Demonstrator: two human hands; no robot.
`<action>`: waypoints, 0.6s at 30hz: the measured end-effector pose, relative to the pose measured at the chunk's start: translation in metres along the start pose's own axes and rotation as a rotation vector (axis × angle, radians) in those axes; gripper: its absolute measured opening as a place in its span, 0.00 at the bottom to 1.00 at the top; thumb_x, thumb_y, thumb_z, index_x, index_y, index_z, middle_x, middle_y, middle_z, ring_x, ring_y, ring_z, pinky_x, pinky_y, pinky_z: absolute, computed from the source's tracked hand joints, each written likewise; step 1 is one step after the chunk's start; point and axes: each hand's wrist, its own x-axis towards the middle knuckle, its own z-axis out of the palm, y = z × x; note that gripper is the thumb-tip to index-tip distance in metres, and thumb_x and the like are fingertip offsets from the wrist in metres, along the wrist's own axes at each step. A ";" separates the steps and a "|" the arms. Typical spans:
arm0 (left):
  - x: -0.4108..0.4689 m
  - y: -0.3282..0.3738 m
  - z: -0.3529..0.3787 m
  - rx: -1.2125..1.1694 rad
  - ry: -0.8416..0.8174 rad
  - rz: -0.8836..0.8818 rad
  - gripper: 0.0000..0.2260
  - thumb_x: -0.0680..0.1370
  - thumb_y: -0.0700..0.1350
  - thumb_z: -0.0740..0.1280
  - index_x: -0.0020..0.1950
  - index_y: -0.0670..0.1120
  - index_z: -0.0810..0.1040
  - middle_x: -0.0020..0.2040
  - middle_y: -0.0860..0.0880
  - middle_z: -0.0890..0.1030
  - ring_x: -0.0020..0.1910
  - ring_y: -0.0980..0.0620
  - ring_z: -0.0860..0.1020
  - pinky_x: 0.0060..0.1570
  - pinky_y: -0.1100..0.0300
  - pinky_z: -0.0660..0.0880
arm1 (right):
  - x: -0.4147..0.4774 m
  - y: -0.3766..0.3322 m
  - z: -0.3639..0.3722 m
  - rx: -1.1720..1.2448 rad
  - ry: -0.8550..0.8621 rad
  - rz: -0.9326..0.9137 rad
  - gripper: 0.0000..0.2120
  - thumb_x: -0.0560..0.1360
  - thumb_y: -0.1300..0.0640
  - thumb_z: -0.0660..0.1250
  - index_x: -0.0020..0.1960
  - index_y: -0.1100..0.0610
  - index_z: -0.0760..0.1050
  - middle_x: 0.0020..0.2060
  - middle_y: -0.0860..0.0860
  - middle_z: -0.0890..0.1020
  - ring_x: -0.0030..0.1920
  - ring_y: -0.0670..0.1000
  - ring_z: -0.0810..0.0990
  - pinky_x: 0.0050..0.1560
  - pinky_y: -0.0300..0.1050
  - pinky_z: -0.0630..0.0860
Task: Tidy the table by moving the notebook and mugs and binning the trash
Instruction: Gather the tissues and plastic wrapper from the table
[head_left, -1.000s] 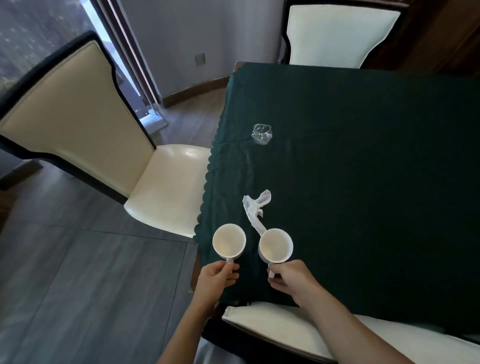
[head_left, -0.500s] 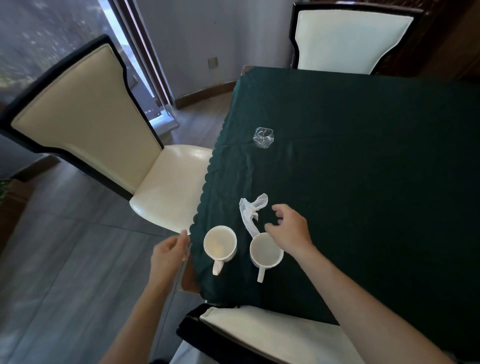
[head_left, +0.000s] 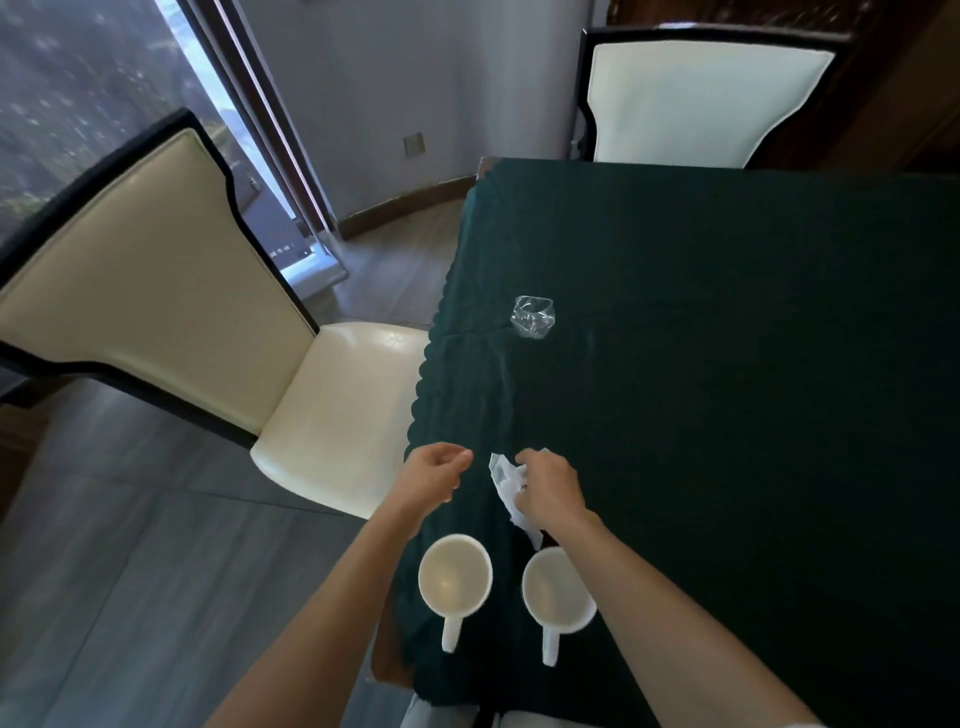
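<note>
two white mugs (head_left: 455, 577) sit at the table's (head_left: 727, 415) near-left corner; right hand (head_left: 550, 488) pinches the crumpled wrapper (head_left: 506, 480), left hand (head_left: 434, 470) loosely spread. crushed plastic cup (head_left: 533, 317) near the left edge remains unbinned; no notebook visible.

Dim room, daylight from the window (head_left: 78, 104) at ten o'clock — soft shadows, wide-angle bending at edges, slight blur.
</note>
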 end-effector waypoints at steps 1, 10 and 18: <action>0.004 0.001 0.000 0.007 -0.009 -0.006 0.07 0.84 0.50 0.67 0.59 0.50 0.81 0.51 0.52 0.83 0.50 0.47 0.83 0.57 0.49 0.82 | 0.003 -0.001 -0.001 0.010 0.004 0.027 0.04 0.74 0.59 0.71 0.48 0.57 0.79 0.48 0.54 0.81 0.44 0.55 0.80 0.41 0.45 0.78; 0.034 0.002 0.001 -0.013 -0.070 -0.074 0.11 0.84 0.50 0.67 0.64 0.48 0.82 0.56 0.51 0.84 0.55 0.47 0.84 0.55 0.53 0.83 | 0.024 -0.005 0.000 0.311 0.021 0.104 0.11 0.78 0.61 0.65 0.55 0.54 0.84 0.53 0.51 0.84 0.54 0.52 0.83 0.49 0.39 0.75; 0.040 0.020 -0.007 -0.319 -0.250 -0.031 0.15 0.84 0.47 0.68 0.69 0.45 0.79 0.61 0.43 0.85 0.59 0.44 0.85 0.56 0.49 0.84 | 0.031 -0.041 -0.015 0.864 0.063 0.065 0.07 0.78 0.60 0.71 0.54 0.56 0.86 0.49 0.52 0.88 0.52 0.52 0.87 0.58 0.55 0.84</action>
